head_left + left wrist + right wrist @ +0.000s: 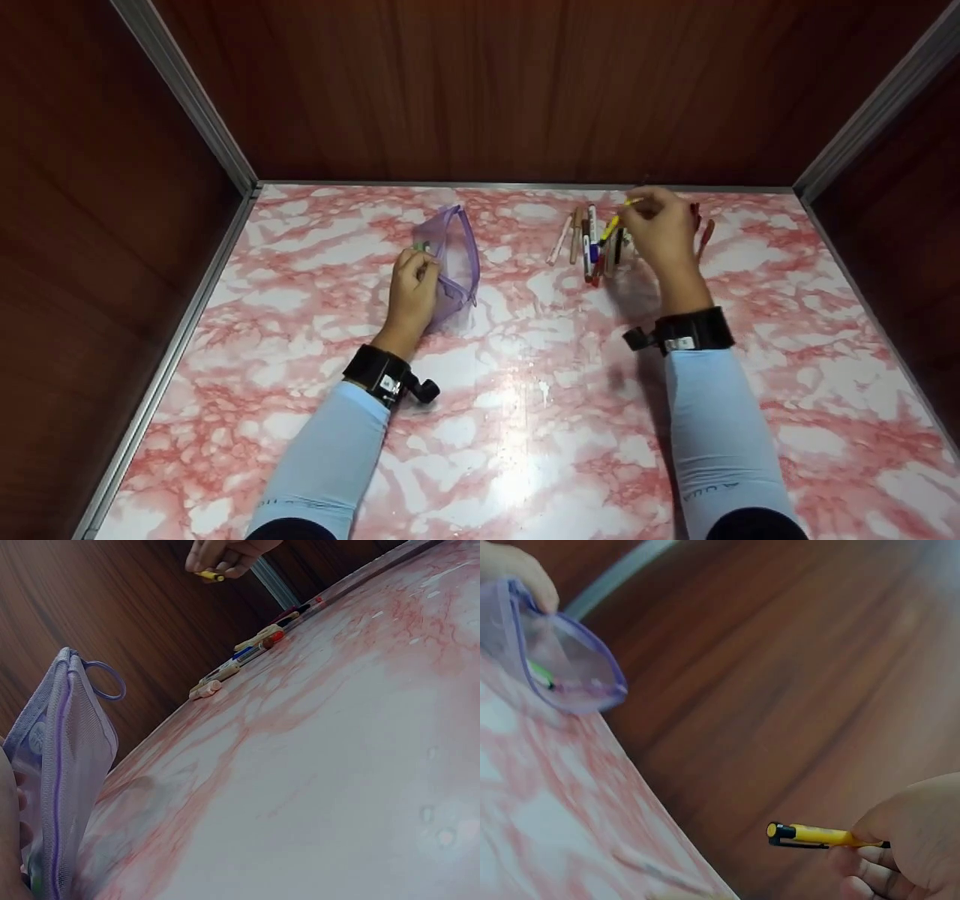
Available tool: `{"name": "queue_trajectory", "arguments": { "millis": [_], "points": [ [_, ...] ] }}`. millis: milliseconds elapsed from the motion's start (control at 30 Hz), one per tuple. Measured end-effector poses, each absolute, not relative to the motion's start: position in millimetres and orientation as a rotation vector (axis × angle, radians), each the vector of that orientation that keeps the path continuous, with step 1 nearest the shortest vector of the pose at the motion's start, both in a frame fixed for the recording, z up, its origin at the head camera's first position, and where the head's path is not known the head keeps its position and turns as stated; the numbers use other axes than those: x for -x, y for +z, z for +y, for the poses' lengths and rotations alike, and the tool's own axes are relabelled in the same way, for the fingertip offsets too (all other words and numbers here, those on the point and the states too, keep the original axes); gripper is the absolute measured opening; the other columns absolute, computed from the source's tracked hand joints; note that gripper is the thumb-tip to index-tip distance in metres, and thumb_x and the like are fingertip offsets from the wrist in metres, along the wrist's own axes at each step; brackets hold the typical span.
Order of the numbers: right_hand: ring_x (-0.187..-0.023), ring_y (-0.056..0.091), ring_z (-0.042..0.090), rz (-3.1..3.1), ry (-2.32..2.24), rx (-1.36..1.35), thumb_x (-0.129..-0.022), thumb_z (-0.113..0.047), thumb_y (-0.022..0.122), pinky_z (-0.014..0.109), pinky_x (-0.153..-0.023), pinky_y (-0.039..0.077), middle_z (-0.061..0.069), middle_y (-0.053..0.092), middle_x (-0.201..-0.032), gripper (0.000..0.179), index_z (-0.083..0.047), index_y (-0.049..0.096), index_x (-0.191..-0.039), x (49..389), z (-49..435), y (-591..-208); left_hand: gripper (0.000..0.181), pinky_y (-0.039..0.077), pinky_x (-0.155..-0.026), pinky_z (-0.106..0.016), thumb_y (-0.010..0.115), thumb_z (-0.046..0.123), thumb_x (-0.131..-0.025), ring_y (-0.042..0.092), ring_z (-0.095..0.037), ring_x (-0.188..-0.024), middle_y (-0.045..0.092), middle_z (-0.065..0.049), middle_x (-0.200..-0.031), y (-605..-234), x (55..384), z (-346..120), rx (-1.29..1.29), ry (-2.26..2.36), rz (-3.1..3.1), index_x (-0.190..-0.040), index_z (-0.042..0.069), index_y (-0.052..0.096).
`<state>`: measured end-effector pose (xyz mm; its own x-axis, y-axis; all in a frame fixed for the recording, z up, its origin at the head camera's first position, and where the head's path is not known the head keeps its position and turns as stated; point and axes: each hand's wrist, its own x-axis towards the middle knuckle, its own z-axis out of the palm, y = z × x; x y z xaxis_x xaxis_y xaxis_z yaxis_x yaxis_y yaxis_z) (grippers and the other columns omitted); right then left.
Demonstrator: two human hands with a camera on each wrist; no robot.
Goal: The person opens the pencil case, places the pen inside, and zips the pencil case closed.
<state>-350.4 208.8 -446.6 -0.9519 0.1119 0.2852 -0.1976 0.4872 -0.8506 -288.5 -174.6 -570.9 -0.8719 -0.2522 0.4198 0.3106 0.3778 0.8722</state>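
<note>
My left hand [412, 289] grips the near side of a purple mesh zip pouch [474, 259], whose mouth gapes toward the right. A green pen-like item [540, 673] lies inside the pouch, seen in the right wrist view. Over at the right, my right hand [666, 236] pinches a yellow pen [817, 835] with a black clip between thumb and fingers, lifted above the table. Below and beside that hand lie several pens and markers [587, 259], side by side; the hand hides part of the group.
A red-and-white marbled table [495, 420] spreads under both arms. Dark wood panels [510, 90] with metal edging enclose it at the back and both sides. A red pen [705, 236] lies right of the right hand.
</note>
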Motion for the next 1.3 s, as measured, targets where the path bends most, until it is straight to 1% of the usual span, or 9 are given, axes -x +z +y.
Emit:
{"name": "queue_trajectory", "arguments": {
  "millis": [133, 267, 400, 500, 667, 800, 1067, 1200, 1300],
  "points": [
    [-0.077, 0.071, -0.001, -2.393, 1.554, -0.208, -0.105, -0.004, 0.074, 0.017, -0.077, 0.060, 0.029, 0.081, -0.112, 0.026, 0.006, 0.075, -0.129, 352.5, 174.7, -452.4, 0.017, 0.047, -0.099, -0.035, 0.065, 0.014, -0.103, 0.059, -0.025, -0.109, 0.062, -0.008, -0.107, -570.9, 287.7, -173.7, 0.073, -1.535, -2.122, -0.095, 0.003, 0.075],
    [-0.077, 0.073, -0.001, -2.399, 1.592, -0.307, -0.104, 0.000, 0.074, 0.016, -0.078, 0.060, 0.029, 0.081, -0.110, 0.025, 0.007, 0.075, -0.127, 351.3, 141.6, -456.7, 0.017, 0.047, -0.099, -0.035, 0.065, 0.010, -0.102, 0.059, -0.031, -0.111, 0.062, -0.014, -0.108, -564.4, 282.7, -170.6, 0.089, -1.547, -2.115, -0.095, -0.002, 0.074],
    [-0.075, 0.073, 0.000, -2.432, 1.593, -0.387, -0.103, 0.000, 0.075, 0.016, -0.076, 0.060, 0.027, 0.082, -0.108, 0.024, 0.006, 0.076, -0.126, 348.5, 110.6, -458.6, 0.017, 0.045, -0.099, -0.034, 0.064, 0.010, -0.102, 0.058, -0.030, -0.111, 0.061, -0.013, -0.107, -558.8, 278.7, -169.0, 0.068, -1.540, -2.143, -0.095, -0.003, 0.073],
    [-0.077, 0.077, 0.007, -2.444, 1.625, -0.443, -0.102, 0.002, 0.076, 0.017, -0.074, 0.061, 0.027, 0.083, -0.107, 0.023, 0.006, 0.076, -0.124, 346.3, 88.7, -461.5, 0.018, 0.045, -0.099, -0.034, 0.064, 0.010, -0.103, 0.058, -0.031, -0.112, 0.061, -0.015, -0.107, -557.2, 277.7, -169.2, 0.076, -1.532, -2.154, -0.096, -0.004, 0.072],
    [-0.086, 0.083, 0.031, -2.500, 1.625, -0.465, -0.102, 0.000, 0.077, 0.018, -0.070, 0.059, 0.023, 0.084, -0.106, 0.022, 0.002, 0.076, -0.124, 340.6, 57.1, -469.3, 0.018, 0.046, -0.101, -0.035, 0.064, 0.010, -0.104, 0.058, -0.032, -0.115, 0.062, -0.016, -0.109, -557.6, 277.4, -169.8, 0.110, -1.527, -2.153, -0.096, -0.004, 0.072],
    [-0.093, 0.081, 0.036, -2.569, 1.601, -0.523, -0.101, 0.000, 0.076, 0.021, -0.071, 0.059, 0.022, 0.083, -0.106, 0.022, 0.003, 0.076, -0.123, 335.7, 37.9, -478.9, 0.018, 0.045, -0.102, -0.038, 0.064, 0.011, -0.106, 0.057, -0.032, -0.114, 0.061, -0.015, -0.109, -557.2, 276.9, -169.8, 0.123, -1.510, -2.173, -0.097, -0.003, 0.071],
    [-0.096, 0.083, 0.032, -2.755, 1.513, -0.710, -0.103, -0.004, 0.076, 0.027, -0.077, 0.062, 0.022, 0.085, -0.109, 0.026, 0.004, 0.078, -0.128, 326.2, 17.8, -495.2, 0.018, 0.046, -0.105, -0.040, 0.064, 0.007, -0.107, 0.059, -0.035, -0.117, 0.063, -0.021, -0.113, -556.0, 277.2, -168.8, 0.121, -1.492, -2.182, -0.100, -0.007, 0.072],
    [-0.110, 0.083, 0.036, -2.821, 1.475, -0.773, -0.104, -0.002, 0.075, 0.037, -0.089, 0.068, 0.022, 0.084, -0.120, 0.032, 0.001, 0.078, -0.136, 325.6, 17.3, -497.4, 0.018, 0.047, -0.104, -0.041, 0.064, 0.008, -0.107, 0.059, -0.034, -0.117, 0.063, -0.019, -0.112, -555.0, 277.0, -169.0, 0.115, -1.491, -2.185, -0.099, -0.006, 0.072],
    [-0.118, 0.082, 0.038, -2.833, 1.440, -0.821, -0.104, -0.001, 0.075, 0.043, -0.100, 0.067, 0.021, 0.083, -0.127, 0.038, 0.000, 0.075, -0.142, 326.5, 22.3, -496.4, 0.017, 0.047, -0.103, -0.039, 0.064, 0.008, -0.107, 0.059, -0.032, -0.114, 0.062, -0.017, -0.111, -556.0, 278.0, -169.8, 0.104, -1.498, -2.176, -0.098, -0.004, 0.073]
  ]
}}
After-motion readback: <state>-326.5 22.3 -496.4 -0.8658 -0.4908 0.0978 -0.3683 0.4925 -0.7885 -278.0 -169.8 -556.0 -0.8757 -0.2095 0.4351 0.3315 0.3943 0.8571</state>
